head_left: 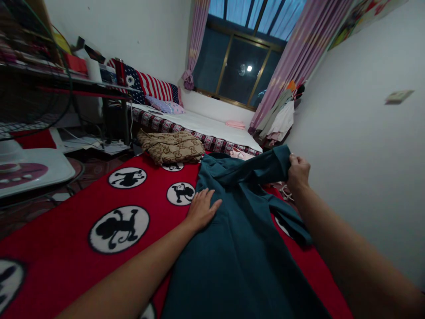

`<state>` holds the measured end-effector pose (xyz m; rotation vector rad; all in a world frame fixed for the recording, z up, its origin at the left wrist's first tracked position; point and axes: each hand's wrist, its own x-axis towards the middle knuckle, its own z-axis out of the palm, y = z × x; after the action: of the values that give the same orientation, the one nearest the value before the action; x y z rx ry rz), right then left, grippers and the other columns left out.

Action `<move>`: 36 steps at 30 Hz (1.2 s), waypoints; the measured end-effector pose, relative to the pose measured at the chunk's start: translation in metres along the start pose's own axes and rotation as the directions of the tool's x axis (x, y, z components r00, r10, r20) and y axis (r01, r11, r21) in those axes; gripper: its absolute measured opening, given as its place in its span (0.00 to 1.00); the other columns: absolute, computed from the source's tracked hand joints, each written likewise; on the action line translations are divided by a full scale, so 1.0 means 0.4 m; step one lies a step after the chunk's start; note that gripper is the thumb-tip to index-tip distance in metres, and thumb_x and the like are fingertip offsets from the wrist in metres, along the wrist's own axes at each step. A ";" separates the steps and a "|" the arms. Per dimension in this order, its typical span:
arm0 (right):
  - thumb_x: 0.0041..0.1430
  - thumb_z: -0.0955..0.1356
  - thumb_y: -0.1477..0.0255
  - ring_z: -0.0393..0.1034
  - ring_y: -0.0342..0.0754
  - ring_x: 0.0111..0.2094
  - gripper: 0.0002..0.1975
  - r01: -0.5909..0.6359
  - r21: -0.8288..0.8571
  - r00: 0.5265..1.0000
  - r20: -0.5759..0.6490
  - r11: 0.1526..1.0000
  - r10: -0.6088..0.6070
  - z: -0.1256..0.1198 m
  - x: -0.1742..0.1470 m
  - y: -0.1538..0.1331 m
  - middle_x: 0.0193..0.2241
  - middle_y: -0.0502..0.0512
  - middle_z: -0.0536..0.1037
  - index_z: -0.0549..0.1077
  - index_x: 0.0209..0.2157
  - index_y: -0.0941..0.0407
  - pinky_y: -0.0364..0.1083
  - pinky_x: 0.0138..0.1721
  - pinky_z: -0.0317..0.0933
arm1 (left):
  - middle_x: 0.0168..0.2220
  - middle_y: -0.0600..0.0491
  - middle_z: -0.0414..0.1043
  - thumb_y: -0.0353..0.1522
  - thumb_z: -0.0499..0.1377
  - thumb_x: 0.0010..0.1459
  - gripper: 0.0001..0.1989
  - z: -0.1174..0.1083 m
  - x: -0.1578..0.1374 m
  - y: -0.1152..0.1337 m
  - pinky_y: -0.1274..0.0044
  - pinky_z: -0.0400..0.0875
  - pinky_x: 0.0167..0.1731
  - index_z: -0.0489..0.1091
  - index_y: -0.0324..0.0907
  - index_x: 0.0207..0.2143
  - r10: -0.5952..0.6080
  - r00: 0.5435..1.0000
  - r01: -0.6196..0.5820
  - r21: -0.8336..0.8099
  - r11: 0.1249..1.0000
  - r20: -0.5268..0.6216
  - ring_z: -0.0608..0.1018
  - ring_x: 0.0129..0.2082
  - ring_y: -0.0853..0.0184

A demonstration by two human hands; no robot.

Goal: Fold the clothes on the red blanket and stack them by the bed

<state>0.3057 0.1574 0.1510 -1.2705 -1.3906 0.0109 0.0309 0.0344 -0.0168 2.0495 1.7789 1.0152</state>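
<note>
A long dark teal garment with sleeves, perhaps a dress or coat [232, 248], lies spread over a red blanket [76, 212] printed with black monkey figures in white circles. My left hand [203, 209] rests on the garment's left edge, fingers stretched out and palm down. With its fingers closed on a sleeve's cuff, my right hand [298, 172] holds that sleeve [265, 166] raised and pulled across to the right. The other sleeve [292, 217] lies on the blanket at the right, below my right wrist.
A brown patterned cloth bundle [172, 148] sits at the blanket's far end. Behind it stands a bed [212, 122] under a window. At left are a cluttered desk [109, 88] and a white plastic chair [56, 164]. A white wall [365, 146] runs along the right.
</note>
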 end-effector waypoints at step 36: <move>0.58 0.66 0.68 0.67 0.43 0.28 0.07 -0.047 0.298 0.721 0.671 0.953 -0.174 0.000 -0.510 -0.207 0.25 0.49 0.72 0.69 0.28 0.55 0.42 0.30 0.59 | 0.19 0.59 0.64 0.30 0.57 0.52 0.11 -0.133 0.009 0.054 0.82 0.60 0.22 0.78 0.40 0.36 -0.027 0.961 -0.092 -0.409 0.908 -0.275 0.66 0.19 0.73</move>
<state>0.1935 -0.0101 0.0622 -0.9861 -1.9846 0.6981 0.0140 0.0195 0.0360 1.7396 1.4707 1.6008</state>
